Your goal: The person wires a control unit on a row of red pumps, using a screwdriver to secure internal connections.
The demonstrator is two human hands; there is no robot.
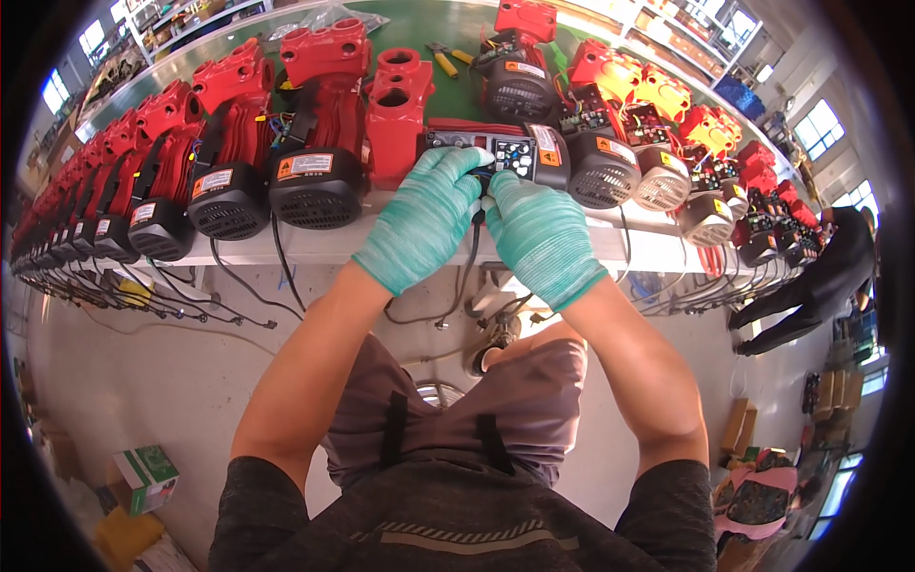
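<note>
Both hands wear light green knit gloves and meet at a red machine with a black motor housing (551, 157), which lies sideways at the table's near edge. My left hand (426, 221) has its fingers bent together over the near side of a grey-black panel (510, 155) with white round parts. Against it from the right comes my right hand (541, 229), fingers closed at the same spot. Whatever is pinched between the fingertips is hidden by the gloves. Directly below them a black power cord (470, 262) hangs down.
Rows of red machines with black motor housings (317, 186) line the table to the left. More, some with exposed wiring (588, 116), stand on the right. Yellow-handled pliers (446, 63) and a clear plastic bag (329, 17) lie behind. Cords dangle over the edge. A person (824, 276) bends at far right.
</note>
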